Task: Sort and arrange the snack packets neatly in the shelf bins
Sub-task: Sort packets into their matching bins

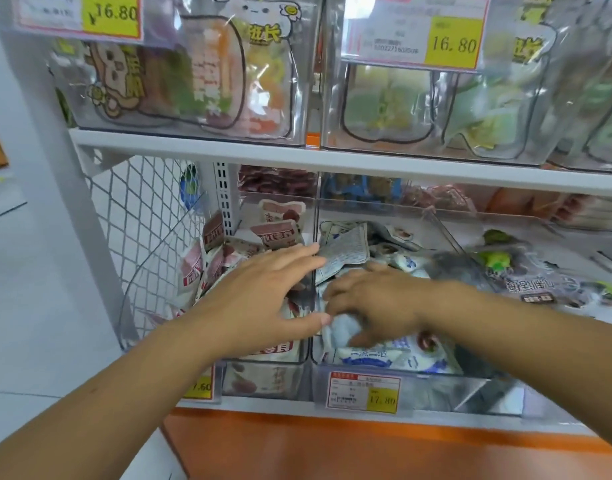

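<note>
Your left hand (pixel 263 303) is spread flat, palm down, with the fingers straight and holding nothing. It lies over the red-and-white packets (pixel 277 233) in the left bin (pixel 259 364), and its fingertips reach the clear divider shared with the next bin. Your thumb points across that divider toward your other hand.

Your right hand (pixel 384 306) is just beside it in the middle bin (pixel 432 393). Its fingers are bent downward, and with the thumb they close round a pale packet (pixel 346 329) at the top of the heap. The view is blurred here, so you cannot tell how firm the grip is.

Under and around that hand lie the blue-and-white packets (pixel 394 358), jumbled at different angles. One printed-back packet (pixel 346 251) stands tilted just beyond your left fingertips. A price tag (pixel 365 393) hangs on the front wall of the middle bin.

To the right, the next bin holds grey packets with green print (pixel 526 275), also lying loose. A wire mesh panel (pixel 142 220) closes the left end of the shelf. Above, a white shelf board (pixel 228 148) carries the upper clear bins (pixel 180 81), where larger bags stand upright.
</note>
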Demonstrator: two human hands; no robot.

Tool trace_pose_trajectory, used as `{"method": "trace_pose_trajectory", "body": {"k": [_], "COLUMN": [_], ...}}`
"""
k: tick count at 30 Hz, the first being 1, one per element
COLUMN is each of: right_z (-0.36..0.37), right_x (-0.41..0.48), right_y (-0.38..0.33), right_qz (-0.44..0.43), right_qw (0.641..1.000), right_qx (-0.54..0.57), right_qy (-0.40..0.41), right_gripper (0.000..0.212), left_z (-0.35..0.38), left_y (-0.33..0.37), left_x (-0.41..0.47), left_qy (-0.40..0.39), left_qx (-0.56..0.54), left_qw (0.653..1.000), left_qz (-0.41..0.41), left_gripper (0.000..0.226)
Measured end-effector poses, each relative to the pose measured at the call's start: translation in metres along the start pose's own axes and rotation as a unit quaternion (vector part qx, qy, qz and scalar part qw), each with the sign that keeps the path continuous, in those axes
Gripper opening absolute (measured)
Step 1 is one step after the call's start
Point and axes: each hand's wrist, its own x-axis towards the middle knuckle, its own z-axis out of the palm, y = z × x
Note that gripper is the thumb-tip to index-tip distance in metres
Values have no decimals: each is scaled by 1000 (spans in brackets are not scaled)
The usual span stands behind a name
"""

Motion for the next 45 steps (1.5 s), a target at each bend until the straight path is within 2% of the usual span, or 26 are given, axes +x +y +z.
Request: {"method": "trace_pose_trajectory", "body": {"k": [5, 10, 12, 14, 16, 17, 19, 22, 25, 27, 29, 32, 34, 36, 37, 39, 40, 42, 45], "right_z": [-15, -29, -31, -25, -14, -10, -5, -7, -13, -18, -21, -23, -24, -28, -31, -38, -40, -43, -47], "right_x": [-33, -34, -19, 2, 19, 23, 23, 10, -4, -12, -20, -28, -29, -28, -28, -29, -31, -36, -56], "right_y": [33, 23, 7, -12, -25, -26, -16, 2, 9, 9, 9, 1, -5, -10, -12, -16, -16, -13, 1], "right_qz": [64, 102, 113, 103, 74, 66, 58, 61, 73, 78, 71, 87, 111, 127, 128, 105, 89, 84, 134], "right_qw": [997, 991, 990, 985, 977, 978, 991, 994, 961, 929, 893, 838, 809, 764, 735, 696, 695, 736, 863], "right_qx": [27, 36, -10, -103, -180, -183, -116, 67, 238, 313, 357, 422, 444, 489, 521, 580, 596, 583, 443], "right_qy": [-27, -74, -88, -93, -88, -78, -38, 54, 120, 182, 265, 335, 369, 402, 414, 409, 391, 333, 203], "right_gripper": [49, 53, 56, 58, 54, 49, 37, 16, 16, 12, 11, 9, 8, 7, 8, 14, 22, 40, 36], "left_z": [2, 2, 2, 2, 1, 1, 0, -2, -6, -6, -8, -16, -24, -32, -35, -38, -40, -47, -54], "left_y": [2, 2, 3, 4, 3, 3, 3, 5, 8, 10, 14, 25, 30, 33, 35, 36, 33, 20, -16], "left_x": [-1, -1, 0, 0, -1, -2, -2, -2, -1, 1, 2, 2, 2, 2, 1, 0, 1, -1, -6], "left_qy": [-7, -4, -3, 0, 1, 0, -1, -13, -20, -15, 8, 60, 61, 48, 64, 141, 183, 241, 243], "left_qx": [-29, -29, -35, -40, -43, -44, -48, -62, -104, -129, -177, -257, -300, -337, -330, -292, -278, -265, -273], "left_qw": [1000, 1000, 999, 999, 999, 999, 999, 998, 994, 991, 983, 963, 950, 939, 941, 944, 939, 923, 906], "left_qz": [-8, -9, -10, -11, -13, -13, -14, -19, -34, -44, -56, -61, -52, -45, -47, -68, -88, -139, -213], "left_gripper": [78, 78, 77, 76, 76, 76, 75, 77, 79, 78, 77, 64, 62, 65, 59, 33, 21, 15, 33]}}
